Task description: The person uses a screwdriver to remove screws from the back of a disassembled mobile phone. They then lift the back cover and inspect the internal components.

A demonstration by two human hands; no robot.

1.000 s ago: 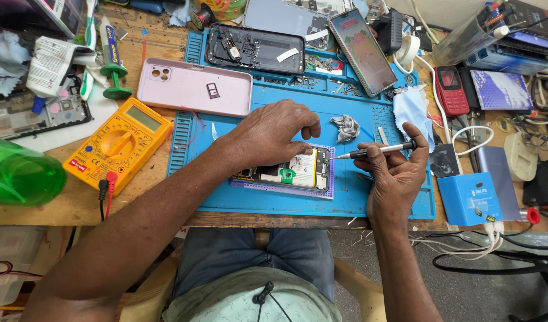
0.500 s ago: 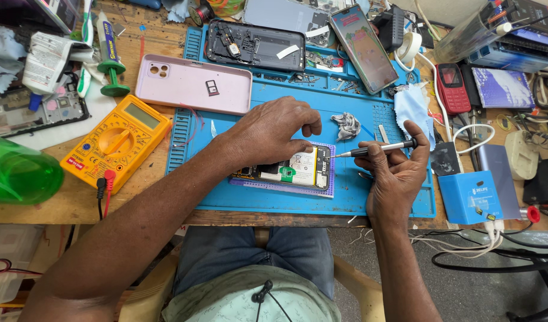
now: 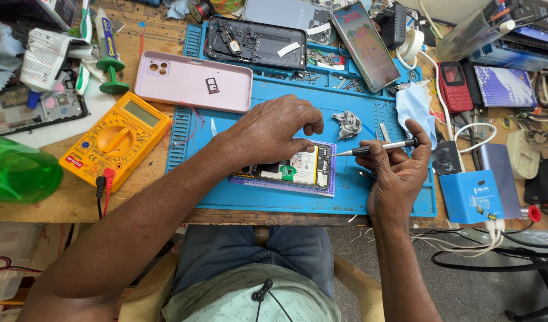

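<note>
An opened phone [image 3: 298, 170] with its battery and boards showing lies on the blue work mat [image 3: 369, 191] near the front edge. My left hand [image 3: 277, 131] rests over its left and upper part and presses it down. My right hand [image 3: 396, 170] grips a slim screwdriver [image 3: 378, 147] that lies nearly level, its tip pointing left at the phone's right edge. A crumpled grey scrap [image 3: 347, 124] sits on the mat just above the screwdriver tip.
A pink phone back cover [image 3: 193, 81] and a black phone frame [image 3: 256, 42] lie further back. A yellow multimeter [image 3: 116, 137] and green bottle [image 3: 17, 173] sit left. A lit phone [image 3: 364, 45], red keypad phone [image 3: 454, 86] and blue box [image 3: 474, 197] stand right.
The view has shifted slightly. Both hands stay where they were, with the screwdriver tip still at the phone's right edge.
</note>
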